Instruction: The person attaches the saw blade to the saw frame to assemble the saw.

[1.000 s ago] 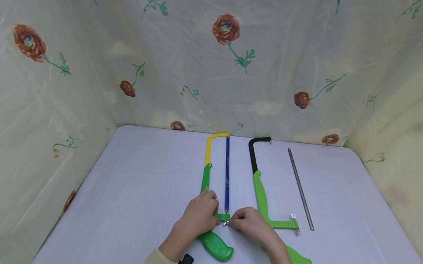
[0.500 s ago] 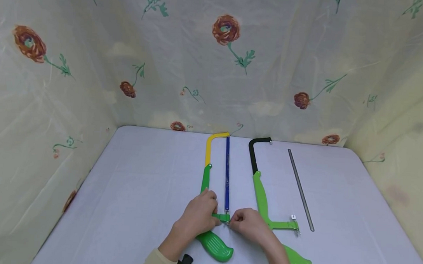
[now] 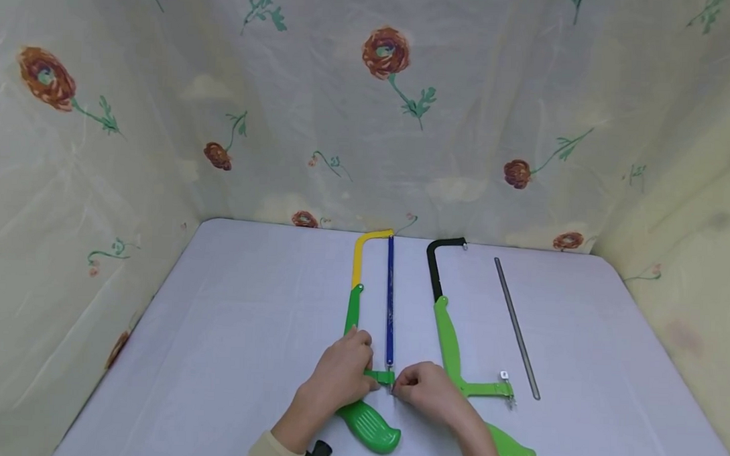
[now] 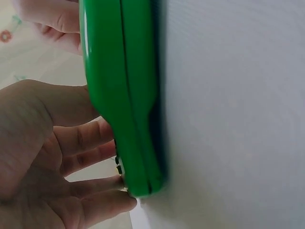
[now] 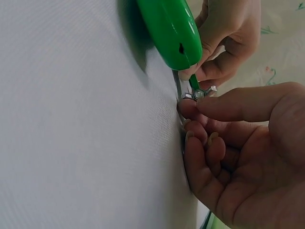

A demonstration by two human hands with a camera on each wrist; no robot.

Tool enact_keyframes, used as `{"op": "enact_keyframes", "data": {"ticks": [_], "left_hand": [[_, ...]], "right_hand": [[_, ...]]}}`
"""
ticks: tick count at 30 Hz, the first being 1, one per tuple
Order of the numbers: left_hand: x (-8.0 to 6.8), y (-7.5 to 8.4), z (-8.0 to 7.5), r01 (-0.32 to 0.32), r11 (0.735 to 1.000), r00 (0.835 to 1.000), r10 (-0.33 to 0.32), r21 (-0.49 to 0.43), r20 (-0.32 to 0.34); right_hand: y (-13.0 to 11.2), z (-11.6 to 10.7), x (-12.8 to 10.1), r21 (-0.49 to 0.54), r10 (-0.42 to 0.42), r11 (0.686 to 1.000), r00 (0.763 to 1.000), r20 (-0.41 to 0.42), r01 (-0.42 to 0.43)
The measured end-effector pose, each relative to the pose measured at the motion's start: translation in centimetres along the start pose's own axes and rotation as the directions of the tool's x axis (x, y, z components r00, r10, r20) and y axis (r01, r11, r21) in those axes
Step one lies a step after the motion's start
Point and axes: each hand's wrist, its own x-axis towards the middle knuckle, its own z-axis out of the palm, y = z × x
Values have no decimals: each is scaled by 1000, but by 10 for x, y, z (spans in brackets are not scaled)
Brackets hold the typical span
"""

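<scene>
A hacksaw (image 3: 353, 308) with a green handle, yellow front bow and blue blade (image 3: 391, 299) lies on the white table. My left hand (image 3: 340, 369) grips its green frame near the crossbar; in the left wrist view the thumb and fingers lie along the green handle (image 4: 119, 71). At the crossbar's end, my right hand (image 3: 428, 390) pinches a small metal wing nut (image 5: 199, 94) between thumb and index finger, its other fingers curled in. The blade spans from the yellow tip to the fitting beside that nut.
Right of the hands lies a second hacksaw frame (image 3: 448, 335), light green and black, without a blade. A loose grey blade (image 3: 517, 327) lies beyond it. A black object (image 3: 319, 452) shows by the left sleeve. Flowered curtains surround the table (image 3: 247, 304).
The wing nut has turned to another angle under my right fingers. My left hand keeps its place on the frame. The head view has shifted slightly.
</scene>
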Motion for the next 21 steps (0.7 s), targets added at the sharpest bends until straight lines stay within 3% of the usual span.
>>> {"op": "enact_keyframes", "data": {"ticks": [21], "left_hand": [[-1, -2, 0, -31, 1000, 999, 30, -6, -33]], "right_hand": [[-1, -2, -1, 39, 14, 999, 1000, 21, -15]]}}
